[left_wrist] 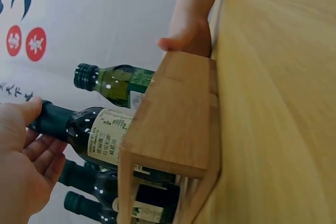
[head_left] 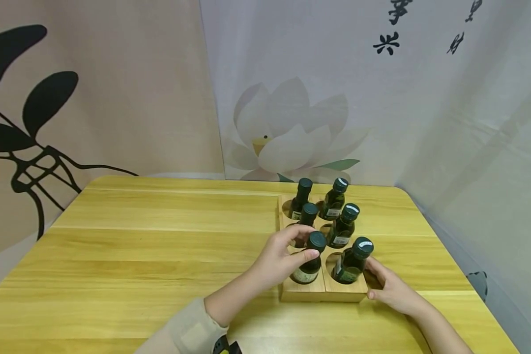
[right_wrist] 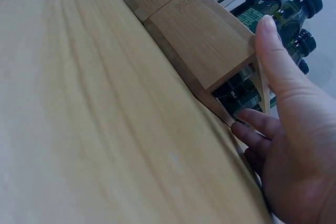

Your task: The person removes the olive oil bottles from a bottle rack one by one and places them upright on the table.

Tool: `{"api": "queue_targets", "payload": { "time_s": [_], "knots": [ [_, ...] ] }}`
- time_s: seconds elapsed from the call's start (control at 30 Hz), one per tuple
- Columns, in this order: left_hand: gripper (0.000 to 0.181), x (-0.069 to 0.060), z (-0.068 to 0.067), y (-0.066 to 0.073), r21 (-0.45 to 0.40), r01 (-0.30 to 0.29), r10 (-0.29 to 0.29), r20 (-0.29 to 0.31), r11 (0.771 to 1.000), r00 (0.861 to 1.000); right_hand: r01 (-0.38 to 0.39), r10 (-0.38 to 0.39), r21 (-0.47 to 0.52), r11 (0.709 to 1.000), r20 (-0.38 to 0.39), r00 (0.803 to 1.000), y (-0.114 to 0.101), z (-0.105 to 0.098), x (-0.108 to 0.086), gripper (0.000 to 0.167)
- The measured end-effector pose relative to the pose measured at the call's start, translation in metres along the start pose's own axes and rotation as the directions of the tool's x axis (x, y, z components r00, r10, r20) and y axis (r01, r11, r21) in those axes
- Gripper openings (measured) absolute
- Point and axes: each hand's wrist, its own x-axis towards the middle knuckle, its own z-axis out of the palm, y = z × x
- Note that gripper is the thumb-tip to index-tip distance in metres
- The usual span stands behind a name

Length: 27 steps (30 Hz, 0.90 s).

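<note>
A wooden rack (head_left: 303, 296) (left_wrist: 170, 114) (right_wrist: 205, 38) holds several dark bottles with green caps, in two columns. At its front left stands a bottle with a cream label (head_left: 305, 276) (left_wrist: 107, 136); my left hand (head_left: 283, 258) (left_wrist: 21, 161) pinches it by the capped neck between thumb and fingers. The bottle's base is inside the rack. My right hand (head_left: 394, 290) (left_wrist: 191, 38) (right_wrist: 304, 129) lies at the rack's right side, thumb against the upper edge and fingers loosely bent by the open side, beside the front-right bottle (head_left: 348, 268) (left_wrist: 123, 85) (right_wrist: 286, 14).
The rack stands on a wooden table (head_left: 159, 255), right of its middle. Two bottles (head_left: 342, 227) (head_left: 335, 199) stand behind the front-right one, and two more (head_left: 307, 216) (head_left: 301, 196) behind the held one. A printed cloth (head_left: 159, 98) hangs behind the table.
</note>
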Motion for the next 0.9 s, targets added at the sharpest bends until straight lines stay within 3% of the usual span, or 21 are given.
{"api": "queue_targets", "payload": {
  "time_s": [0.4, 0.6, 0.9],
  "knots": [
    [0.034, 0.006, -0.009, 0.019, -0.003, -0.067, 0.067, -0.101, 0.998, 0.993, 0.003, -0.003, -0.025, 1.0, -0.005, 1.0, 0.003, -0.001, 0.0, 0.084],
    [0.034, 0.009, -0.017, 0.028, 0.008, -0.111, 0.111, -0.153, 0.994, 0.982, 0.011, -0.011, -0.017, 1.0, -0.005, 1.0, 0.002, -0.001, 0.001, 0.084],
    [0.033, 0.018, -0.035, 0.04, 0.062, -0.112, 0.124, -0.245, 0.992, 0.962, 0.013, -0.013, -0.025, 1.0, -0.002, 1.0, 0.004, -0.001, -0.001, 0.08]
  ]
}}
